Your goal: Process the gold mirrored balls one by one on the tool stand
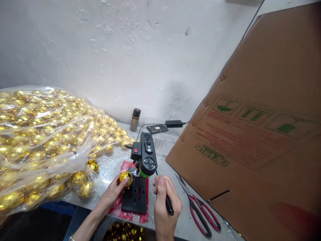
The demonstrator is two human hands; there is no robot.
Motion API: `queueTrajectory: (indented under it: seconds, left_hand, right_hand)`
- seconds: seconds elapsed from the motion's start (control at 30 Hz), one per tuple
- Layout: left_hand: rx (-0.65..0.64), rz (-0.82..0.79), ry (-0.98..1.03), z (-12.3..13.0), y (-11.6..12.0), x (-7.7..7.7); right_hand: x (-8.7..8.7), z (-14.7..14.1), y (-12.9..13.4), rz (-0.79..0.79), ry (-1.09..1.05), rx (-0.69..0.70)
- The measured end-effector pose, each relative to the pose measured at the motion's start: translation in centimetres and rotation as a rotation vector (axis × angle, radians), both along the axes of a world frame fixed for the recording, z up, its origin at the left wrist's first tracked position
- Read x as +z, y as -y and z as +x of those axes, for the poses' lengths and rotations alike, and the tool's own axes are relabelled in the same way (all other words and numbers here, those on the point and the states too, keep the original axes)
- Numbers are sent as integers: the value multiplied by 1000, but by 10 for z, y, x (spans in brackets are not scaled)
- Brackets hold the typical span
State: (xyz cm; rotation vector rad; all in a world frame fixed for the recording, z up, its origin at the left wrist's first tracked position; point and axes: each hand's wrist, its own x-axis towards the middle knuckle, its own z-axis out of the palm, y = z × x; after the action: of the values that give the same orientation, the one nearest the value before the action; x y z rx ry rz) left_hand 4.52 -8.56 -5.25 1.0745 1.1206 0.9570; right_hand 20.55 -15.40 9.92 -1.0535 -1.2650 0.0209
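Clear bag of gold balls ran off the left edge; its full extent could not be told. Cardboard sheet was cut by the top, right and bottom edges, its red print too small to read. Right hand hid most of the black lever handle. Bin of gold pieces was cropped at the bottom.

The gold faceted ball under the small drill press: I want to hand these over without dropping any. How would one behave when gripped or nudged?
The gold faceted ball, pinched by the left hand, looks round, so it would probably roll if nudged. Its glossy mirrored facets suggest a somewhat slippery grip. Many sit piled in a thin clear plastic bag, so each is likely light.
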Motion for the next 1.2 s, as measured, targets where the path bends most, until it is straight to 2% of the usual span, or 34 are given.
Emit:
queueTrajectory:
  seconds: [0.1, 0.23, 0.37, 0.7, 0.9, 1.1, 1.2]
  left_hand:
    - [68, 132, -101, 14, 7, -15]
    - [99, 300, -289, 22, 12, -32]
    - [95, 374, -501, 24, 17, -40]
    - [34, 536, -603, 17, 21, -27]
    - [27, 485, -619, 17, 18, -26]
    - [-164, 547, -652, 16, 10, -14]
    - [-199, 561, -660, 18, 9, -6]
  right_hand:
    - [2, 0, 0, 8, 22, -6]
    - [-5, 1, 2, -1, 26, 15]
    - [-11, 1, 3, 0, 13, 35]
    - [-12, 0, 7, -23, -6, 44]
    - [-11, -1, 7, -6, 1, 30]
    - [-12, -1, 6, -5, -1, 24]
    - [-13, 0, 6, -6, 6, 33]
